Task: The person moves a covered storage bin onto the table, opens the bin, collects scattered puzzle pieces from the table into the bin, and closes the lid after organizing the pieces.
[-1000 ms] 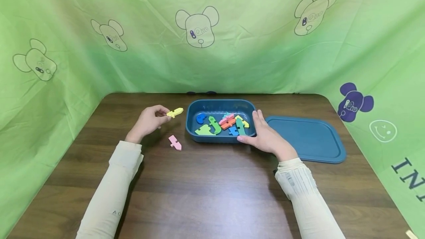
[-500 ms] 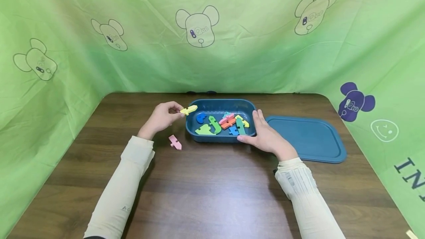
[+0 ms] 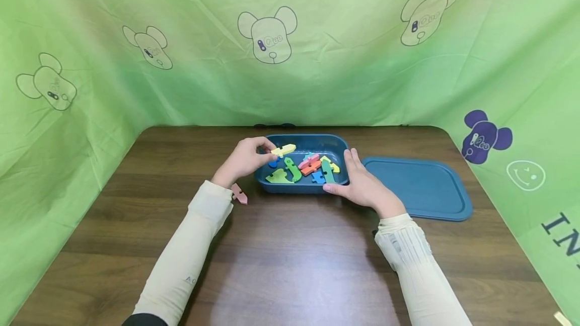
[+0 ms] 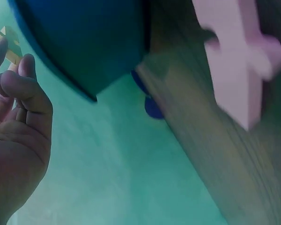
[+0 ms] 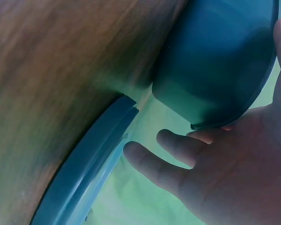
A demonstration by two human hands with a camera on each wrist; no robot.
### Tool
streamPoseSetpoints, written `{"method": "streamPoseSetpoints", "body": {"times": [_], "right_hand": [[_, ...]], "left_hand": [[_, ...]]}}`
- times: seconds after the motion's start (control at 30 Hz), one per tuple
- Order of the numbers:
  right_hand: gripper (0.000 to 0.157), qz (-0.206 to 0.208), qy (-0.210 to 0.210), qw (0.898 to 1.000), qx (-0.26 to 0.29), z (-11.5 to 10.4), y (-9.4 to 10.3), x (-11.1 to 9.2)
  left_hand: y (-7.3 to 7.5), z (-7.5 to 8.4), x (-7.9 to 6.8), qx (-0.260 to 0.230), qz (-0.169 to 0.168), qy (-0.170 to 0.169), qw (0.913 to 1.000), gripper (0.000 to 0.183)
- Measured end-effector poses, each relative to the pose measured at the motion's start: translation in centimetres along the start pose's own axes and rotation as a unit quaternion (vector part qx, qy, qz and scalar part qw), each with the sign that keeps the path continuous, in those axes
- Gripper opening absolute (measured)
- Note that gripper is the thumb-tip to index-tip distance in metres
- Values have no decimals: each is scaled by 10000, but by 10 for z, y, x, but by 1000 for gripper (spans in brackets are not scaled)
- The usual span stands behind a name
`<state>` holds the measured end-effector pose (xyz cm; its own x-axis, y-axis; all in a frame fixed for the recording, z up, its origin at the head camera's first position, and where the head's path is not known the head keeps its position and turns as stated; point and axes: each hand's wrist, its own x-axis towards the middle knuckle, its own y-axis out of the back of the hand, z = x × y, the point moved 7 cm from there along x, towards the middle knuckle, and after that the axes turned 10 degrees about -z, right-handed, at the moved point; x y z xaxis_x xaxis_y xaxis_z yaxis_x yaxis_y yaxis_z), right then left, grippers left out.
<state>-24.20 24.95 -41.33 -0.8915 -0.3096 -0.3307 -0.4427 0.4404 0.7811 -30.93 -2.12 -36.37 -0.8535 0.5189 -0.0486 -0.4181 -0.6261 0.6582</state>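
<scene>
My left hand (image 3: 246,157) pinches a yellow puzzle piece with a pointed end (image 3: 283,150) between thumb and fingertips, above the left part of a dark blue box (image 3: 302,188). In the left wrist view the same piece (image 4: 13,47) shows at the fingertips. Inside the box lie several coloured pieces, among them a green one (image 3: 292,170), an orange one (image 3: 311,167) and a teal-green one (image 3: 328,171). My right hand (image 3: 364,183) rests against the box's right end, thumb at the front rim and fingers fairly straight. A pink piece (image 3: 240,195) lies on the table, partly behind my left wrist.
A flat blue lid (image 3: 421,187) lies on the wooden table (image 3: 281,255) to the right of the box, partly behind my right hand. Green cloth (image 3: 281,89) with printed mouse heads hangs along the table's back and sides.
My left hand has moved right with the yellow puzzle piece, from beside the box to above its inside. My right hand and the box have stayed put.
</scene>
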Motion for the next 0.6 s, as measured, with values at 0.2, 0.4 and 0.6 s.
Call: {"method": "streamPoseSetpoints", "body": {"times": [0.2, 0.4, 0.6], "right_hand": [[121, 4, 13, 10000, 10, 0, 0, 0], [120, -4, 11, 10000, 16, -1, 1, 0], [119, -3, 18, 10000, 50, -2, 1, -1]], "left_hand": [[-19, 13, 9, 220, -149, -41, 9996, 14], [-36, 22, 19, 435, -205, -32, 9988, 15], [-51, 28, 26, 664, -209, 71, 9975, 17]]}}
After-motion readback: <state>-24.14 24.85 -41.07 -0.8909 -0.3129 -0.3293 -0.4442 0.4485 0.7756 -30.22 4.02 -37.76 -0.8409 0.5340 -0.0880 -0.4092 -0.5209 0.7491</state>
